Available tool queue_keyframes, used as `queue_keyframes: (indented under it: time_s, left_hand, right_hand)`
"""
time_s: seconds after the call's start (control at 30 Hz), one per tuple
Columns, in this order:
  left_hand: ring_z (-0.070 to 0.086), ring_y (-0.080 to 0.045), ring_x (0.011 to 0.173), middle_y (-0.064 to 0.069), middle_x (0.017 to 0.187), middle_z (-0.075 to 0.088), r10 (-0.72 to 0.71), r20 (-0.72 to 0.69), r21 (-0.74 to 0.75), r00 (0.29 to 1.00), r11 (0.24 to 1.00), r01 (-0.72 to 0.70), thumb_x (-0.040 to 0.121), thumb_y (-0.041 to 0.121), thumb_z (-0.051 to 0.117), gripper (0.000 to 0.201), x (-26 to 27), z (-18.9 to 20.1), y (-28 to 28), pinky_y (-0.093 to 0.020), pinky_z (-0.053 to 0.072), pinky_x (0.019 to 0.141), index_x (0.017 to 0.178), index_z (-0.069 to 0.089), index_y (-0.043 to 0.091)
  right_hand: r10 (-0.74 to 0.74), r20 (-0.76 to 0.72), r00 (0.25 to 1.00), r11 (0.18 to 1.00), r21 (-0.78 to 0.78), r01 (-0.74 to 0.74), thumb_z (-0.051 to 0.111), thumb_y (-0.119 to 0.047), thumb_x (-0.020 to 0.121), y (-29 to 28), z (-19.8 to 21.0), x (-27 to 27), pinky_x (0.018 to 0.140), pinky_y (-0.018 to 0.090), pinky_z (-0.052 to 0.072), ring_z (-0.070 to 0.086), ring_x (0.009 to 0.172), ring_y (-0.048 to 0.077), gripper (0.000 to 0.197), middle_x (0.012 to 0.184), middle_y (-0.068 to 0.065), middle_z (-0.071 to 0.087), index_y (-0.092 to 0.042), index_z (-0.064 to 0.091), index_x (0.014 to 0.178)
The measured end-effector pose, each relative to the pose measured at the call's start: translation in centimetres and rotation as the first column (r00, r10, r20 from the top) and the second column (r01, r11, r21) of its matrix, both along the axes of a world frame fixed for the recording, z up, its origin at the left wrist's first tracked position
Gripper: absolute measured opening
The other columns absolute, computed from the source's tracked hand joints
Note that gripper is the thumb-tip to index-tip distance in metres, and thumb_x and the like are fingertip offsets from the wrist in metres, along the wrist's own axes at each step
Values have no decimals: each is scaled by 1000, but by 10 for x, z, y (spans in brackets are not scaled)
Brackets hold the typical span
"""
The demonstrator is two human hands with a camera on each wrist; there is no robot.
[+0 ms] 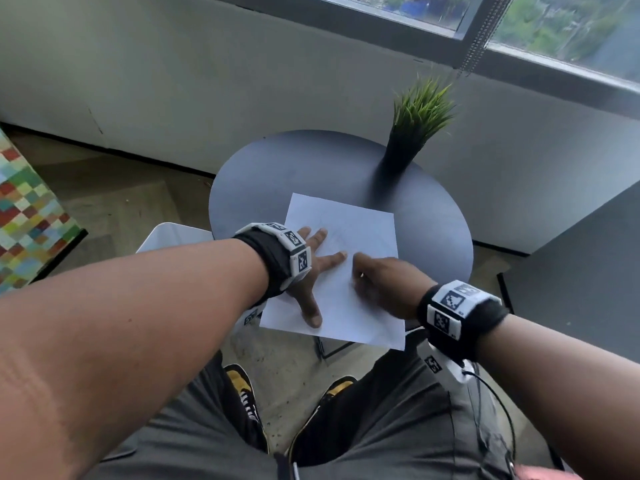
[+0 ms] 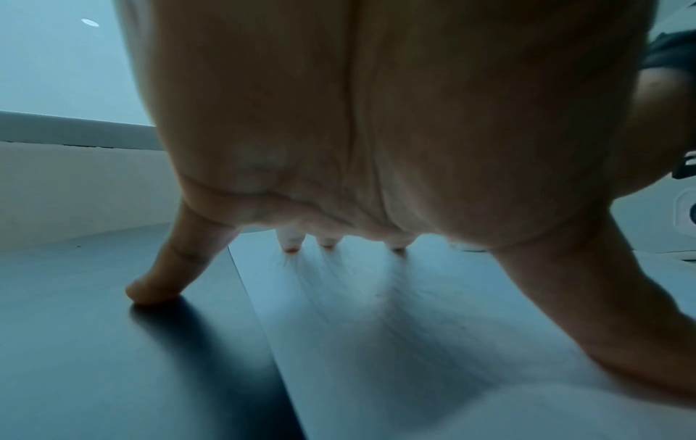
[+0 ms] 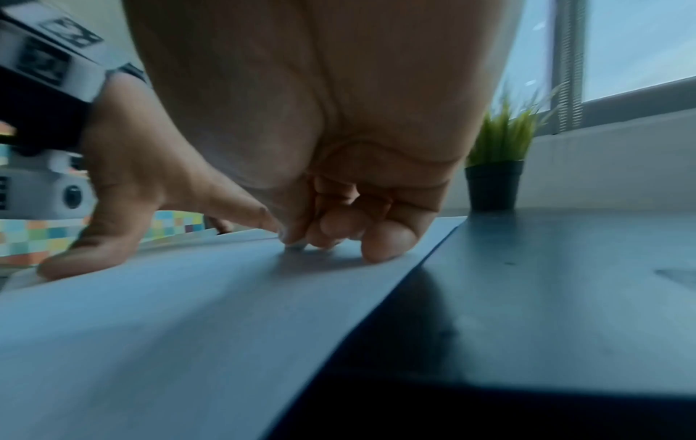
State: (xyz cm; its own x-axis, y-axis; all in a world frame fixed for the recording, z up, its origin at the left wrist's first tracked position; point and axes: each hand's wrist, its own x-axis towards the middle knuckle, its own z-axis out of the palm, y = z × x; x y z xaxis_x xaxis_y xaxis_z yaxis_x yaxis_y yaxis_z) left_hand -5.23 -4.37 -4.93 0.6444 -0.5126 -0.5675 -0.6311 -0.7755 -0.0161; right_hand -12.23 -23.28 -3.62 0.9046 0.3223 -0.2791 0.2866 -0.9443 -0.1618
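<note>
Your hands both rest on the sheet of paper (image 1: 356,220). The left hand (image 1: 313,268) lies flat with its fingers spread wide, the thumb pointing to 6 o'clock and the little finger (image 2: 162,277) down on the table (image 1: 277,168) just off the sheet's edge. The right hand (image 1: 381,285) is curled, fingertips (image 3: 380,244) touching the sheet and gripping nothing. The sheet covers the table's 6 o'clock half, its near edge past the rim. A potted plant (image 1: 415,123) stands at 1 o'clock.
</note>
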Motion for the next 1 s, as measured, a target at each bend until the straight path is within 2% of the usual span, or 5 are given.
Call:
queue_keyframes:
  time_s: [0.2, 0.37, 0.6, 0.83, 1.0]
  left_hand:
    - [-21, -35, 150, -3, 161, -33, 3, -1, 1, 1000, 1000, -3, 45, 86, 73, 143, 1, -1, 2, -66, 5, 118, 146, -22, 55]
    - [-22, -35, 150, -3, 162, -30, 33, -2, -53, 999, 998, -33, 44, 88, 71, 142, -5, -4, 2, -67, 7, 118, 147, -21, 54]
    - [-19, -30, 151, -4, 163, -27, 63, 0, -65, 998, 996, -63, 55, 84, 72, 139, -13, 4, 6, -57, 4, 122, 153, -18, 44]
    - [-13, -30, 153, -2, 164, -24, 104, 17, 23, 994, 994, -104, 61, 84, 69, 129, -13, 15, 21, -58, 10, 120, 153, -16, 48]
    - [-11, -35, 152, -8, 164, -23, 63, 38, 37, 997, 997, -65, 58, 84, 71, 134, -10, 11, 15, -61, 12, 118, 153, -16, 47]
  right_hand:
    - [122, -126, 984, 992, -16, -125, 46, -28, 95, 26, 4, -31, 69, 42, 48, 55, 80, 32, 14, 89, 11, 60, -18, 42, 104]
    - [-370, -80, 926, 916, 136, 377, 55, -29, 91, -4, -5, 6, 73, 34, 48, 59, 87, 31, 14, 98, 10, 64, -18, 50, 99]
    - [-458, -124, 880, 848, 234, 475, 55, -31, 89, -11, -17, 16, 78, 35, 50, 59, 87, 26, 13, 94, 5, 64, -20, 50, 94]
    - [-360, -87, 929, 918, 147, 369, 46, -26, 92, -2, -5, 6, 72, 38, 47, 57, 85, 34, 13, 96, 14, 60, -16, 41, 97]
    - [82, -144, 986, 994, 89, -70, 49, -29, 95, 39, -1, -15, 74, 37, 45, 55, 89, 30, 14, 102, 11, 63, -18, 47, 103]
